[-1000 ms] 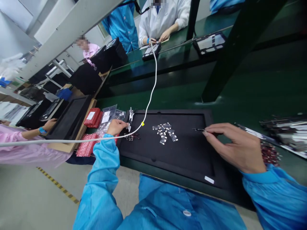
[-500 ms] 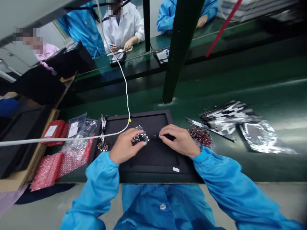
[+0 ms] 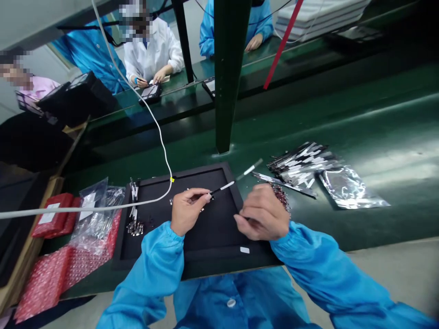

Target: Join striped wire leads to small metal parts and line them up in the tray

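Head view: left hand (image 3: 188, 209), grip pinched on a thin strip (image 3: 227, 185) jutting rightward.

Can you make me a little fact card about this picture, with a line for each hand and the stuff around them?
Left hand: pinching a thin black-and-white strip near one end
Right hand: curled, by the tray's right edge; can't tell if it holds anything
Under the left hand: black tray
Right of tray: pile of strips, shiny silver bag, dark red bits
Left of tray: red bubble wrap, clear bags
Cable: white cable with a yellow tag
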A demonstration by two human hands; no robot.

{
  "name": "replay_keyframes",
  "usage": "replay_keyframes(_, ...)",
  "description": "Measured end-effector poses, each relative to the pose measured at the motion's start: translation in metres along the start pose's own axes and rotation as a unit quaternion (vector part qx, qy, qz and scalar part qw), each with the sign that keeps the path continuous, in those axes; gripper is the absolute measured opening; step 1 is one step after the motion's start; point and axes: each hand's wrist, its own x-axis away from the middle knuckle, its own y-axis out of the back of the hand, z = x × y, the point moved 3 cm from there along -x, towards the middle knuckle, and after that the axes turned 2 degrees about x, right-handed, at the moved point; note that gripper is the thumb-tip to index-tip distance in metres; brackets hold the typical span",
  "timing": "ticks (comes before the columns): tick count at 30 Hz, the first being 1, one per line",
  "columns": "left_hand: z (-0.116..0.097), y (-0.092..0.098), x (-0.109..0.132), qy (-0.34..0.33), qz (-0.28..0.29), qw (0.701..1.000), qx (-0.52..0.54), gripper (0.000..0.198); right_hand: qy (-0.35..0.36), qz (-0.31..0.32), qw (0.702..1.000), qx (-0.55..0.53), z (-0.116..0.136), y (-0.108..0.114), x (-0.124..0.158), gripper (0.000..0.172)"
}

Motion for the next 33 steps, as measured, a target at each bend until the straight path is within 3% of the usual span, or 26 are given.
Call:
replay_keyframes(2,0.004,-0.003,0.001,0.012,-0.002,0.999,0.047,0.024,-0.041,0.056,0.995,-0.065,-0.001,-0.008,0.001,0.011)
replay_keyframes(4,0.005,-0.007,0.003,0.008,0.002,0.997,0.073,0.025,-0.145,0.101,0.979,-0.102,-0.007,-0.018,0.003,0.007)
replay_keyframes(6,0.004,-0.010,0.006,-0.014,0.000,0.997,0.070,0.023,-0.238,0.122,0.954,-0.137,-0.012,-0.026,0.005,0.003)
replay_keyframes(8,0.002,-0.012,0.009,-0.044,-0.007,0.998,0.050,0.020,-0.276,0.126,0.935,-0.184,-0.014,-0.030,0.005,0.008)
replay_keyframes(11,0.000,-0.016,0.013,-0.079,0.005,0.997,0.024,0.014,-0.276,0.125,0.926,-0.225,-0.015,-0.032,0.005,0.008)
replay_keyframes(16,-0.001,-0.019,0.015,-0.104,0.049,0.992,0.055,0.010,-0.241,0.090,0.937,-0.235,-0.016,-0.030,0.006,0.005)
replay_keyframes(25,0.003,-0.024,0.016,0.043,0.108,0.986,0.121,0.021,-0.237,0.062,0.944,-0.220,-0.014,-0.030,0.009,0.008)
replay_keyframes(33,-0.001,-0.020,0.014,0.025,0.103,0.994,0.017,0.017,-0.216,0.127,0.945,-0.211,-0.017,-0.031,0.007,0.016)
